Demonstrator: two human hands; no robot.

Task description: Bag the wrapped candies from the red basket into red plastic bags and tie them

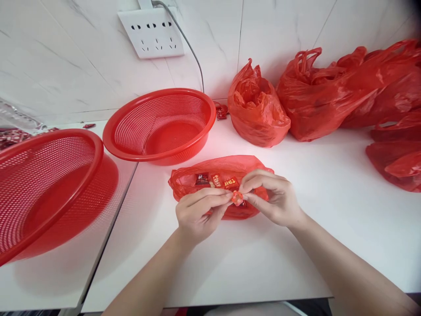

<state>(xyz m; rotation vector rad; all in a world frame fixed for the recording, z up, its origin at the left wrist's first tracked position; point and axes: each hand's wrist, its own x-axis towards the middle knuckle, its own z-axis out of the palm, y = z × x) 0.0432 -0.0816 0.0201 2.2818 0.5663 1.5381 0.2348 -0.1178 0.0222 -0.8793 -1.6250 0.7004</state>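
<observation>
A small red and orange wrapped piece [237, 198] is pinched between the fingertips of both hands, above an open red plastic bag [230, 163]. My left hand [201, 211] grips it from the left, and my right hand [274, 197] holds its right side. Inside the bag lie several small packets, among them a dark one [202, 179] and a red one with yellow print [231, 182]. Part of the bag is hidden behind my hands.
Two red mesh baskets, one at the back [176, 136] and one at the left [59, 206], stand on the white table [250, 267]. A tied red bag [258, 112] and more red bags [315, 96] line the wall. A socket panel [153, 37] has a grey cable.
</observation>
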